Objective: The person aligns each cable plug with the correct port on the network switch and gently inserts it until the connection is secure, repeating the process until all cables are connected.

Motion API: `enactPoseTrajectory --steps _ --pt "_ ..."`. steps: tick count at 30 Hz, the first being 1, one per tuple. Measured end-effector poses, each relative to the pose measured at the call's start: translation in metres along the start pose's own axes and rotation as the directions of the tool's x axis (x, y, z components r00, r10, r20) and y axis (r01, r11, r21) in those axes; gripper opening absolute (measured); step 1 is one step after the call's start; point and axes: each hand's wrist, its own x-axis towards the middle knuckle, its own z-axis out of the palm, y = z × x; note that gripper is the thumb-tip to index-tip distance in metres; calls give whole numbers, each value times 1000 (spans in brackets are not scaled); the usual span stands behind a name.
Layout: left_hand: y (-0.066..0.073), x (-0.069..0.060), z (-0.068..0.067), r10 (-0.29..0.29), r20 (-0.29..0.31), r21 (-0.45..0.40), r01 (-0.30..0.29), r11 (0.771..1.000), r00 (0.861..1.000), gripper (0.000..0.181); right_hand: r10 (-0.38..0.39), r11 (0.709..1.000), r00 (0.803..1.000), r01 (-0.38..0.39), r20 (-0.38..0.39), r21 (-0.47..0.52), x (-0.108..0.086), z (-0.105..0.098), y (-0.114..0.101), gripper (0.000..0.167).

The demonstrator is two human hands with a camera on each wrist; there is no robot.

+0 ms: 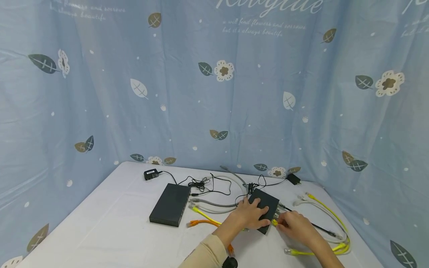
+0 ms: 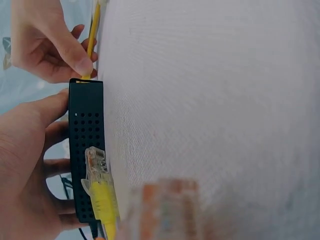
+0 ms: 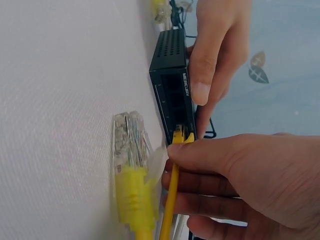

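Observation:
A small black network switch (image 1: 264, 204) marked MERCURY sits on the white table. My left hand (image 1: 249, 216) rests on its top, fingers spread and the thumb near the port side. With thumb and fingertips, my right hand (image 1: 296, 227) pinches the plug of a yellow network cable (image 3: 172, 200) at a port of that switch. How deep the plug sits I cannot tell. Other cables also run into the port side. Close in front of the switch lies another yellow cable's clear plug (image 2: 97, 162).
A larger black box (image 1: 170, 204) lies to the left. Behind are black power adapters, one at left (image 1: 151, 174) and one at right (image 1: 293, 179). An orange cable (image 1: 201, 222) and grey cable (image 1: 214, 203) lie between the boxes. Yellow and white cables (image 1: 335, 216) loop at right. A patterned curtain (image 1: 187, 93) hangs behind.

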Motion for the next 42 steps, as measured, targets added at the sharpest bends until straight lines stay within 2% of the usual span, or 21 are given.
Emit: enactPoseTrajectory --steps 15,26,33,42 --pt "0 2 5 3 -9 -1 -3 1000 1000 56 22 997 998 -26 -53 -74 0 6 -2 9" --pt "1 1 4 11 -20 30 -10 1000 1000 57 22 997 999 -25 -47 -67 -1 2 -7 8" --pt "3 -2 -1 9 -26 45 -7 999 1000 56 -10 998 999 7 -49 -61 0 2 -6 7" --pt "3 -3 1 3 -28 50 -2 999 1000 57 9 996 998 -14 -65 -87 1 6 -6 10"
